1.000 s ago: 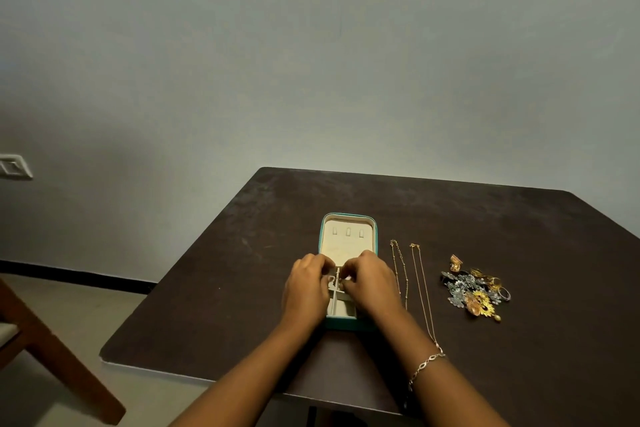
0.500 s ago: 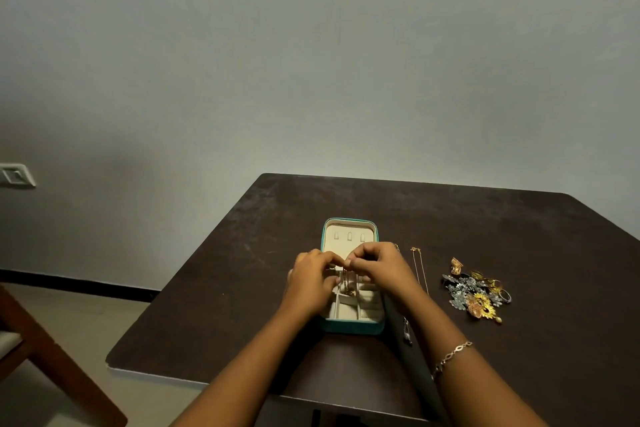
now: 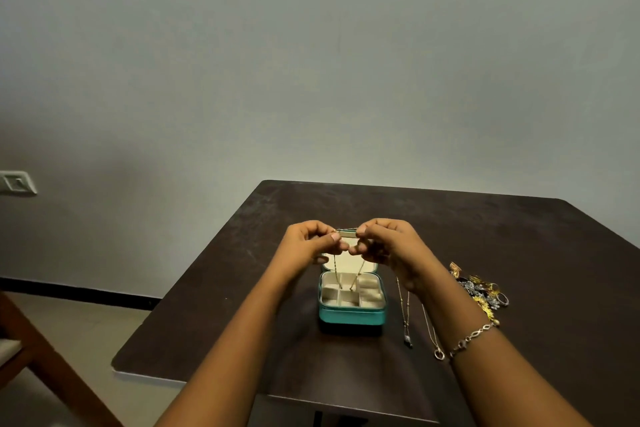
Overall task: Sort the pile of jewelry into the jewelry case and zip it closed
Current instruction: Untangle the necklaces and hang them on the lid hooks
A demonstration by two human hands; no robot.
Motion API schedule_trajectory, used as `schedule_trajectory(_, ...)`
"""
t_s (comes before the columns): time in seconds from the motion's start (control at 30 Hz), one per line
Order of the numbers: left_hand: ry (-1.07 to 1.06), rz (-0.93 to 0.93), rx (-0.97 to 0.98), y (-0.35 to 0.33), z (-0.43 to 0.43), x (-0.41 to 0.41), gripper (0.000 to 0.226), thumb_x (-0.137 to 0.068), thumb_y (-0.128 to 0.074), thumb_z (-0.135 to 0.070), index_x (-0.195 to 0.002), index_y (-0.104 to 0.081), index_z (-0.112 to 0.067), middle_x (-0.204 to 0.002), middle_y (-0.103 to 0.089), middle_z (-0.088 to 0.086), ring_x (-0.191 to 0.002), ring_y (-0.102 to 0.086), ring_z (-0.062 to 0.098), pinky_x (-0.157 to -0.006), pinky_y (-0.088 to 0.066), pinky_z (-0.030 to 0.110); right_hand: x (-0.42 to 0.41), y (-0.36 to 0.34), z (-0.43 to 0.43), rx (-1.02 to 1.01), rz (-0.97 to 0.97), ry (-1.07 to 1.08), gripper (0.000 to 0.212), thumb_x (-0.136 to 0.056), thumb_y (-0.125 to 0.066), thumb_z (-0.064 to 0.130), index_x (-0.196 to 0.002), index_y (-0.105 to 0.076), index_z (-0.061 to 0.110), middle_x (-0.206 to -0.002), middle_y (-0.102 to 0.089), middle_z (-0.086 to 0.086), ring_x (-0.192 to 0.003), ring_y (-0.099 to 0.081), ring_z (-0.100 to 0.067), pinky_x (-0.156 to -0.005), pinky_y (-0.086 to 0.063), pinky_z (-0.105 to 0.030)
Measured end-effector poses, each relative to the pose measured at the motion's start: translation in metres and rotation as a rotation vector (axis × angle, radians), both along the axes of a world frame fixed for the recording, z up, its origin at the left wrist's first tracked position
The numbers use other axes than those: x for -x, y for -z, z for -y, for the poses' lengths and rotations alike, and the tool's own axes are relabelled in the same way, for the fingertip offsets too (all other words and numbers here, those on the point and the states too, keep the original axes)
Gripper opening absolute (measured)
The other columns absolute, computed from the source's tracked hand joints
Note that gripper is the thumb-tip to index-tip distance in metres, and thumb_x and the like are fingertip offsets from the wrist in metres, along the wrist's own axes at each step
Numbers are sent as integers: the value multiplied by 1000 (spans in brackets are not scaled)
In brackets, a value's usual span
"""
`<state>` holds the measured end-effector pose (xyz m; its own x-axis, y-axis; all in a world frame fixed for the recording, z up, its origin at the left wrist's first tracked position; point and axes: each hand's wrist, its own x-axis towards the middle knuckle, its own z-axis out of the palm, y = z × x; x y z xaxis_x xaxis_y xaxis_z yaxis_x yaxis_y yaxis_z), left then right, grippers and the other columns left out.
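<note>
Looking thru the head cam, I'm seeing both hands held up over the open jewelry case (image 3: 351, 317), which is sitting near the table's (image 3: 519, 253) front-centre with its lid upright behind the hands. The left hand (image 3: 308, 243) is pinching one end of a thin gold chain (image 3: 335, 267) btwn thumb and forefinger, other fingers curled in. The right hand (image 3: 388, 246) is pinching the other end the same way, and the fingertips of both hands are nearly meeting. The chain is hanging in two strands down toward the case's rear compartments; can't tell if it's touching the lining. Two more necklaces (image 3: 405, 315) are lying stretched out just right of the case. The jewelry pile (image 3: 481, 291) is sitting further right, partly hidden behind the right forearm. A bracelet (image 3: 474, 334) is circling the right wrist. A wall switch (image 3: 17, 182) is showing at far left.
</note>
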<state>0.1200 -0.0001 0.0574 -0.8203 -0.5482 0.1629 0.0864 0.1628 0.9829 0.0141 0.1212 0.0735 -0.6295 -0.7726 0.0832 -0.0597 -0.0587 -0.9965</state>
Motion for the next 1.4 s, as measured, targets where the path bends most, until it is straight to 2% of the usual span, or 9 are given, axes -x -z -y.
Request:
schedule_trajectory(0.13,-1,-81,-119,-14,-1,-5,12,-90,-54,-9,-81,-61,-10,-71,-72,1,-73,-68,14,-73,-51,29,3,-3,-1,-5,-8,18,14,-85,-58,5,-72,-64,8,-53,-54,-1,-51,-60,-10,-64,-45,-27)
schedule_trajectory(0.3,-90,-220,-301,-30,2,-13,12,-90,-51,-5,-81,-58,-7,-59,-68,2,-59,-67,12,-70,-55,30,10,-1,-7,-34,-25,35,12,-81,-64,7,-70,-66,8,-53,-55,1,-52,-51,-10,-60,-48,-23)
schedule_trajectory(0.5,-200,-363,-477,-41,16,-25,17,-92,-47,-5,-77,-54,-8,-50,-63,-1,-41,-54,6,-51,-54,20,15,1,-19,-64,-20,51,7,-81,-64,8,-76,-67,5,-59,-61,0,-58,-52,-11,-56,-47,-19)
schedule_trajectory(0.63,-266,-383,-508,-44,28,-32,16,-90,-49,-6,-76,-56,-10,-49,-61,-3,-36,-42,4,-42,-44,16,17,3,-29,-84,-17,51,6,-82,-63,7,-76,-67,5,-54,-63,5,-58,-54,-10,-61,-48,-23)
schedule_trajectory(0.77,-288,-326,-518,-42,30,-32,15,-89,-52,-8,-75,-57,-11,-49,-59,-4,-38,-41,5,-41,-41,16,14,3,-35,-54,8,85,6,-80,-62,-1,-79,-66,4,-67,-65,-2,-62,-60,-11,-57,-53,-19)
schedule_trajectory(0.9,-319,-297,-568,-43,32,-34,12,-85,-57,-8,-73,-57,-9,-47,-55,-4,-37,-43,5,-41,-42,15,12,4,-41,-13,41,127,14,-82,-57,-8,-77,-65,2,-62,-67,-1,-61,-63,-10,-58,-55,-20)
schedule_trajectory(1.17,-236,-238,-564,-44,27,-36,14,-88,-52,-6,-75,-55,-8,-51,-62,2,-38,-43,7,-40,-43,17,3,3,-44,68,94,170,9,-82,-61,3,-74,-64,5,-54,-62,4,-59,-54,-11,-61,-50,-27)
schedule_trajectory(1.3,-175,-128,-486,-44,18,-34,6,-87,-54,-4,-87,-57,-9,-58,-67,4,-41,-50,8,-43,-48,19,2,-1,-45,97,111,175,9,-82,-61,4,-74,-66,6,-58,-61,3,-63,-51,-13,-62,-48,-27)
schedule_trajectory(1.4,-94,106,-251,-45,13,-34,3,-86,-61,-14,-85,-60,-11,-58,-61,2,-43,-50,8,-40,-42,17,0,-9,-46,88,39,143,7,-82,-61,5,-78,-66,4,-60,-64,4,-66,-54,-13,-65,-48,-26)
